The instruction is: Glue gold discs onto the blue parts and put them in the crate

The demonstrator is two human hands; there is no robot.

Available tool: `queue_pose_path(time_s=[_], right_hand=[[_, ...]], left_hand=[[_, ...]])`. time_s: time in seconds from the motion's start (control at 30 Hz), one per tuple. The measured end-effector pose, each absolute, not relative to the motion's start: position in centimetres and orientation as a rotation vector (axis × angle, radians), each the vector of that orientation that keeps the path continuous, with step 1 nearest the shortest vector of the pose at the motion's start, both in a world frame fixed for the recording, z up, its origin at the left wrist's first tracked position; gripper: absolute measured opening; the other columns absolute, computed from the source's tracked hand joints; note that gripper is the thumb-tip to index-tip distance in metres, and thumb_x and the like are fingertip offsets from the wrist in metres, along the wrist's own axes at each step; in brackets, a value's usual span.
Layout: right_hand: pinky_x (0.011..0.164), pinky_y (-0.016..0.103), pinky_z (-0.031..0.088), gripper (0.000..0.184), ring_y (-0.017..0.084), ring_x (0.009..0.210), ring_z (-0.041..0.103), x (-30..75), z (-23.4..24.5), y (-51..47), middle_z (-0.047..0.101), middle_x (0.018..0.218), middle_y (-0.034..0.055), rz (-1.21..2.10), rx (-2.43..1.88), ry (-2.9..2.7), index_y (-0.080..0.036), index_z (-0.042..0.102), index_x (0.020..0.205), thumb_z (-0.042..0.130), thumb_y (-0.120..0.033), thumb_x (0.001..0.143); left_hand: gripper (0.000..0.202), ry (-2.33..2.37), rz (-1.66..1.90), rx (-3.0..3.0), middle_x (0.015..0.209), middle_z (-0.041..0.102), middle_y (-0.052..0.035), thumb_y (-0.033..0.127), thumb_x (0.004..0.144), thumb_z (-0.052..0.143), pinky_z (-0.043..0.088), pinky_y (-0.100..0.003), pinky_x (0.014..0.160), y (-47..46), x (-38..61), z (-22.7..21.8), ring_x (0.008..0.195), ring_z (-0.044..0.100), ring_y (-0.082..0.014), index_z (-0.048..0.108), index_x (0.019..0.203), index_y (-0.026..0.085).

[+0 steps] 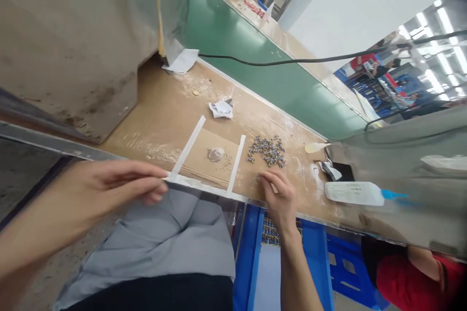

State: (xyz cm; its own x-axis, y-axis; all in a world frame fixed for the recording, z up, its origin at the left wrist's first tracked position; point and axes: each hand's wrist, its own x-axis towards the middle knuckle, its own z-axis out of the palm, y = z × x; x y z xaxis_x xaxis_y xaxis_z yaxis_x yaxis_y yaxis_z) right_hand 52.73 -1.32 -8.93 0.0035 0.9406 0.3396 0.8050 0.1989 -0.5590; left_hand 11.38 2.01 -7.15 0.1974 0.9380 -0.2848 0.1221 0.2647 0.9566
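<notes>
My left hand (120,180) pinches the near corner of a white taped frame (189,146) at the front edge of the brown workbench (160,107). Its thumb and fingers are pressed together there. My right hand (279,194) rests on the bench edge with curled fingers, just below a pile of several small metal parts (267,149). Whether it holds one of them is hidden. A small clear dish (216,154) and a few tiny parts lie inside the frame.
A crumpled white paper (221,109) lies further back. A green conveyor belt (262,68) runs behind the bench, with a black cable (292,61) over it. A white bottle with a blue tip (361,193) lies at right. A blue crate (321,262) sits below. A person in red (419,272) is at right.
</notes>
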Motion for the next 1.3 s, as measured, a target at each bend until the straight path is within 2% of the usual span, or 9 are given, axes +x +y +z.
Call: queue_pose_path(time_s=[0.07,0.1,0.17,0.27,0.47,0.83,0.93,1.13,1.3], right_hand=[[0.097,0.04,0.064,0.017,0.026,0.109,0.079,52.1,-8.5,-1.3,0.082,0.118,0.0078,0.256,-1.611,-1.776,-0.027,0.088,0.115,0.072,-0.033,0.114],[0.096,0.041,0.064,0.016,0.026,0.109,0.079,51.7,-8.3,-1.3,0.082,0.118,0.0078,0.262,-1.605,-1.739,-0.027,0.089,0.114,0.074,-0.034,0.113],[0.092,0.04,0.064,0.014,0.026,0.108,0.078,50.5,-7.7,-1.2,0.082,0.118,0.0073,0.298,-1.591,-1.65,-0.028,0.09,0.113,0.079,-0.037,0.111],[0.088,0.039,0.065,0.011,0.026,0.107,0.078,48.2,-6.8,-0.9,0.083,0.117,0.0063,0.361,-1.542,-1.564,-0.029,0.09,0.112,0.084,-0.038,0.108],[0.103,0.047,0.066,0.008,0.026,0.113,0.081,43.7,-5.5,1.2,0.084,0.117,0.0046,0.402,-1.405,-1.605,-0.03,0.089,0.111,0.082,-0.028,0.109],[0.097,0.041,0.069,0.02,0.023,0.107,0.083,40.5,-6.1,4.3,0.086,0.115,0.001,0.246,-1.343,-1.837,-0.032,0.088,0.11,0.074,-0.018,0.112],[0.096,0.041,0.069,0.021,0.023,0.107,0.083,40.2,-6.2,4.5,0.085,0.114,0.001,0.217,-1.352,-1.879,-0.031,0.087,0.109,0.072,-0.018,0.114],[0.097,0.041,0.067,0.023,0.022,0.108,0.083,39.9,-6.2,4.4,0.085,0.116,0.001,0.175,-1.334,-1.946,-0.031,0.086,0.113,0.069,-0.017,0.116],[0.098,0.042,0.066,0.025,0.023,0.109,0.082,39.9,-6.0,4.4,0.085,0.117,0.0009,0.15,-1.334,-2.003,-0.032,0.086,0.114,0.067,-0.016,0.117]], left_hand=[[0.032,1.193,0.806,1.094,0.09,0.091,0.0003,0.059,0.088,0.096,0.079,-0.046,0.085,1.7,12.6,-7.8,0.084,0.09,-0.0309,0.093,0.109,0.035],[0.038,1.131,0.84,1.049,0.096,0.092,-0.0063,0.057,0.085,0.097,0.079,-0.047,0.087,1.8,13.6,-8.1,0.087,0.091,-0.0332,0.093,0.112,0.031],[0.037,1.048,0.895,0.97,0.103,0.093,-0.0098,0.049,0.088,0.097,0.078,-0.048,0.093,2.1,15.4,-8.8,0.094,0.091,-0.0332,0.092,0.118,0.028],[0.032,1.028,0.951,0.953,0.107,0.093,-0.0079,0.042,0.096,0.092,0.077,-0.047,0.098,2.4,17.0,-9.5,0.101,0.091,-0.0311,0.091,0.124,0.028],[0.026,1.002,1.019,0.982,0.108,0.092,-0.0046,0.036,0.101,0.086,0.076,-0.042,0.1,2.2,17.6,-10.7,0.106,0.09,-0.0289,0.09,0.125,0.028],[0.019,0.975,1.064,1.024,0.106,0.089,-0.0014,0.026,0.106,0.073,0.075,-0.037,0.092,2.3,17.9,-10.7,0.097,0.089,-0.0245,0.084,0.121,0.031],[0.017,0.99,1.053,1.025,0.103,0.09,-0.0022,0.028,0.106,0.073,0.076,-0.038,0.092,2.2,17.8,-10.7,0.096,0.089,-0.0261,0.085,0.118,0.03],[0.023,0.986,1.041,1.03,0.108,0.09,-0.0007,0.03,0.108,0.073,0.075,-0.035,0.094,2.2,17.7,-10.7,0.102,0.09,-0.0248,0.087,0.126,0.032],[0.025,1.006,1.023,1.054,0.108,0.09,-0.0017,0.034,0.109,0.073,0.076,-0.036,0.092,2.2,17.5,-10.6,0.103,0.09,-0.0266,0.087,0.129,0.032]])
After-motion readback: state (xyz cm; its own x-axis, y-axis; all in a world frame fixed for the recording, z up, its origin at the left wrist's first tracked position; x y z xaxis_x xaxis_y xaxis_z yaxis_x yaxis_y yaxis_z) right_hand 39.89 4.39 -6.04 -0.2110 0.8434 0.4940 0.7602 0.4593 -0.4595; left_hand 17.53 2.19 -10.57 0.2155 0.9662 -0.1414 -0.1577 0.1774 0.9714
